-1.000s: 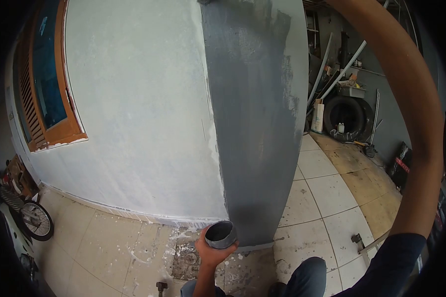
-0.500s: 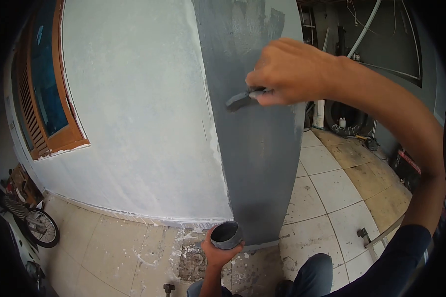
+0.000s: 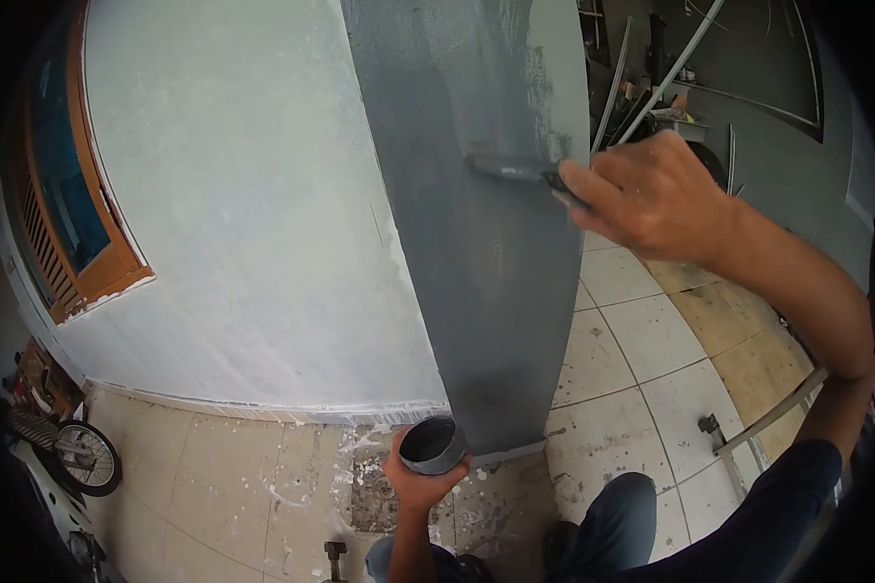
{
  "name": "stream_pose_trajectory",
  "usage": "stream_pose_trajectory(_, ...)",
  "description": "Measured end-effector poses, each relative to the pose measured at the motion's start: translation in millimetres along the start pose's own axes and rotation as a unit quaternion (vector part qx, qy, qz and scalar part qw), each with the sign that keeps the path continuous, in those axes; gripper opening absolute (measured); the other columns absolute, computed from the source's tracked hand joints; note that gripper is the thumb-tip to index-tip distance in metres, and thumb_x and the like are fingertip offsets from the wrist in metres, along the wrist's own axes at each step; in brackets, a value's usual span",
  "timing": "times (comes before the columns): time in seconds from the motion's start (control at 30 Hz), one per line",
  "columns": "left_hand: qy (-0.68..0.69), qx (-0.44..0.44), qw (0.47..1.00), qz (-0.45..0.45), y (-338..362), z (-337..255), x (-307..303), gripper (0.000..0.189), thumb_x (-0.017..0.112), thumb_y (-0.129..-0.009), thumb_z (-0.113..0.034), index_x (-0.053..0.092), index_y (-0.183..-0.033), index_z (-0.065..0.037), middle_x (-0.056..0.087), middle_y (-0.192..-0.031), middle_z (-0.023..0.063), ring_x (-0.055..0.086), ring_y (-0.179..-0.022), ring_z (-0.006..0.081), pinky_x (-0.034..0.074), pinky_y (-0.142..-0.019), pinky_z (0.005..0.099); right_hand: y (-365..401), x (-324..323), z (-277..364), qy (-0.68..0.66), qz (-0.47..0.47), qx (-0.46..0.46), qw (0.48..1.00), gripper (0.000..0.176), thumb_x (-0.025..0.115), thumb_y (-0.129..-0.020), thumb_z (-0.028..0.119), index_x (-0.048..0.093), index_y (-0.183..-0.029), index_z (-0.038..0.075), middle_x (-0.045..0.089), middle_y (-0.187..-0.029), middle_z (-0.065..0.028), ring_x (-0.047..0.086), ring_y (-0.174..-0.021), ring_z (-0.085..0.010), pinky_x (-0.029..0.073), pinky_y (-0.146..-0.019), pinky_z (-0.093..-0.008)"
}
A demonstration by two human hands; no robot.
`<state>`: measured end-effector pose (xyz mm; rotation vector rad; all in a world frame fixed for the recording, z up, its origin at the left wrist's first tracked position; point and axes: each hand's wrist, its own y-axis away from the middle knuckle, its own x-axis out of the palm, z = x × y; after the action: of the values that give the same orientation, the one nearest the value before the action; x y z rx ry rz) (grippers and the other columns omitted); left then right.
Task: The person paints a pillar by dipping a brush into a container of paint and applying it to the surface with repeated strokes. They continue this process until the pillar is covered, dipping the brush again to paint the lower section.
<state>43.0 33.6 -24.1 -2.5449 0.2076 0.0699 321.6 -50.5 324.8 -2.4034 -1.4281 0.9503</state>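
My right hand (image 3: 651, 199) is closed on the handle of a paintbrush (image 3: 515, 169), whose bristles lie against the dark grey pillar face (image 3: 467, 253). The bristles look slightly blurred. Low in the view, my left hand (image 3: 426, 483) holds a round cup (image 3: 434, 445) from below, its opening facing up and dark grey inside. A paler strip with rough paint streaks shows at the pillar's upper right. To the left, the pale wall (image 3: 233, 214) meets the grey face along an uneven edge.
An orange-framed window (image 3: 117, 277) is at the left, above a motorcycle wheel (image 3: 87, 457). Paint-spattered floor tiles (image 3: 233, 466) lie below. Metal legs (image 3: 773, 413) stand at the lower right, with stored items and leaning poles (image 3: 671, 73) behind my right arm.
My right hand has moved right and down, and the brush now points left with its bristles higher on the pillar. The camera view has shifted slightly; my left hand still holds the cup.
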Motion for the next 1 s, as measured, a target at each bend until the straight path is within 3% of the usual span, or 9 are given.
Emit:
stream_pose_trajectory(0.17, -0.028, 0.007, 1.0, 0.005, -1.2, -4.7, 1.8, 0.069, 0.094, -0.053, -0.022, 0.063, -0.111, -0.001, 0.075, -0.097, 0.0088, 0.074, -0.087, 0.0186, 0.059, -0.083, 0.0338, 65.3, 29.5, 58.1, -0.047, 0.154, -0.117, 0.98, 0.032, 0.073, -0.076, 0.018, 0.07, -0.096, -0.006, 0.062, -0.063, -0.007, 0.062, -0.051, -0.0194, 0.046, -0.039, -0.0329)
stream_pose_trajectory(0.33, -0.025, 0.026, 0.999, 0.009, -3.5, -4.2, 3.9, 0.068, 0.094, -0.053, -0.022, 0.063, -0.111, -0.002, 0.075, -0.096, 0.0083, 0.074, -0.087, 0.0184, 0.059, -0.083, 0.0337, 34.0, -3.1, -12.3, -0.026, 0.05, 0.023, 0.998, 0.038, 0.083, -0.07, 0.023, 0.065, -0.096, 0.003, 0.059, -0.064, -0.0049, 0.063, -0.058, -0.0242, 0.047, -0.049, -0.0368)
stream_pose_trajectory(0.43, -0.017, -0.009, 1.0, 0.014, -3.4, -3.9, 7.8, 0.069, 0.094, -0.053, -0.022, 0.063, -0.111, -0.002, 0.075, -0.096, 0.0081, 0.074, -0.087, 0.0181, 0.059, -0.083, 0.0336, 17.0, -20.1, -57.7, 0.074, -0.042, 0.017, 0.996, 0.033, 0.082, -0.077, 0.021, 0.065, -0.099, 0.003, 0.059, -0.065, -0.0039, 0.059, -0.053, -0.0221, 0.046, -0.048, -0.035)
stream_pose_trajectory(0.5, -0.006, -0.014, 1.0, 0.008, -3.6, -0.8, 8.0, 0.068, 0.094, -0.054, -0.021, 0.063, -0.111, -0.002, 0.075, -0.096, 0.0081, 0.073, -0.087, 0.0177, 0.059, -0.082, 0.0332, 6.3, -26.5, -80.1, 0.139, -0.111, -0.019, 0.984, 0.035, 0.08, -0.077, 0.009, 0.064, -0.106, 0.0, 0.057, -0.064, -0.0053, 0.056, -0.052, -0.0174, 0.041, -0.044, -0.0327)
stream_pose_trajectory(0.6, -0.009, -0.018, 1.0, 0.016, -3.7, -1.3, 7.5, 0.068, 0.093, -0.054, -0.021, 0.063, -0.112, -0.002, 0.075, -0.096, 0.0082, 0.073, -0.087, 0.0174, 0.059, -0.082, 0.033, 15.3, -14.5, -54.0, 0.178, -0.111, 0.037, 0.977, 0.029, 0.079, -0.08, 0.019, 0.064, -0.097, 0.002, 0.058, -0.066, -0.0027, 0.059, -0.052, -0.0201, 0.044, -0.044, -0.0342)
stream_pose_trajectory(0.67, -0.013, -0.009, 1.0, 0.017, -4.3, 1.2, 6.3, 0.068, 0.093, -0.054, -0.02, 0.063, -0.112, -0.002, 0.075, -0.096, 0.0083, 0.073, -0.086, 0.0175, 0.059, -0.082, 0.0329, 33.1, 0.1, -7.8, 0.156, -0.059, 0.046, 0.985, 0.029, 0.076, -0.079, 0.015, 0.064, -0.1, -0.003, 0.056, -0.065, -0.003, 0.057, -0.052, -0.0167, 0.042, -0.04, -0.032)
stream_pose_trajectory(0.77, -0.021, -0.007, 1.0, 0.012, -2.4, -1.3, 4.7, 0.068, 0.093, -0.054, -0.021, 0.063, -0.112, -0.001, 0.075, -0.096, 0.0083, 0.073, -0.085, 0.0175, 0.059, -0.082, 0.0327, 65.7, 11.6, 51.2, 0.107, 0.068, -0.022, 0.992, 0.041, 0.07, -0.066, 0.005, 0.065, -0.101, -0.015, 0.051, -0.061, -0.0056, 0.053, -0.051, -0.0143, 0.041, -0.039, -0.0274)
stream_pose_trajectory(0.93, -0.026, -0.005, 1.0, 0.01, -1.3, -3.1, 4.2, 0.069, 0.093, -0.053, -0.022, 0.063, -0.112, -0.001, 0.075, -0.096, 0.0085, 0.074, -0.086, 0.0179, 0.059, -0.082, 0.0327, 77.9, 12.9, 56.0, -0.039, 0.06, 0.077, 0.994, 0.032, 0.077, -0.076, 0.018, 0.063, -0.097, -0.001, 0.055, -0.064, -0.0036, 0.059, -0.053, -0.019, 0.044, -0.043, -0.033)
stream_pose_trajectory(1.0, -0.028, 0.008, 1.0, 0.009, -0.3, -3.0, 4.6, 0.072, 0.093, -0.053, -0.022, 0.062, -0.114, 0.0, 0.075, -0.097, 0.009, 0.074, -0.087, 0.0184, 0.059, -0.082, 0.0332, 71.8, 9.8, 26.7, -0.029, 0.027, 0.095, 0.995, 0.035, 0.081, -0.073, 0.017, 0.063, -0.098, 0.0, 0.058, -0.067, -0.0051, 0.061, -0.056, -0.0205, 0.044, -0.045, -0.0347)
